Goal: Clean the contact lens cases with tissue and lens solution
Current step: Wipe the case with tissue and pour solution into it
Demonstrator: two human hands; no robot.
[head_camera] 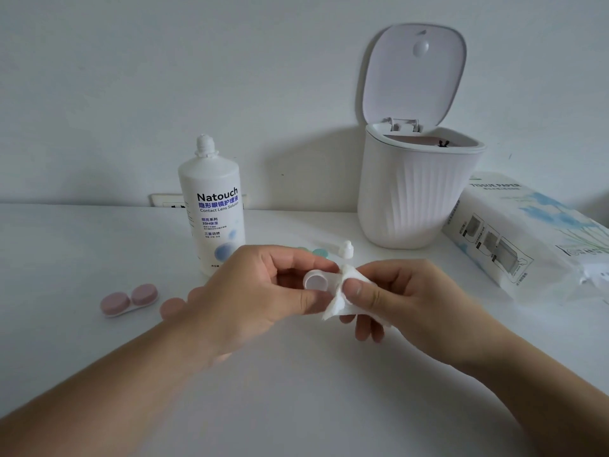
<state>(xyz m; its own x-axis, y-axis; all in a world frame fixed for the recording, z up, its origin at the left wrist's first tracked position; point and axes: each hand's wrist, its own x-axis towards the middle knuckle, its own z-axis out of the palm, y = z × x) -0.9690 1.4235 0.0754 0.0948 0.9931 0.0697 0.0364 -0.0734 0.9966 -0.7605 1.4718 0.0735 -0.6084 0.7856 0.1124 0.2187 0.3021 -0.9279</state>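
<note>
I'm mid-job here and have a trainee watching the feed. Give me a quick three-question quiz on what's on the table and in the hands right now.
1. True or false: the lid of the small white bin stands open.
2. What does the right hand pinch against the white lens case that the left hand holds?
A. a cotton swab
B. a tissue
C. a bottle cap
3. Fill in: the pink lens case lies on the table to the ____ of the solution bottle, as the camera sees it.

Key:
1. True.
2. B, the tissue.
3. Left; both of its caps are on.
</note>
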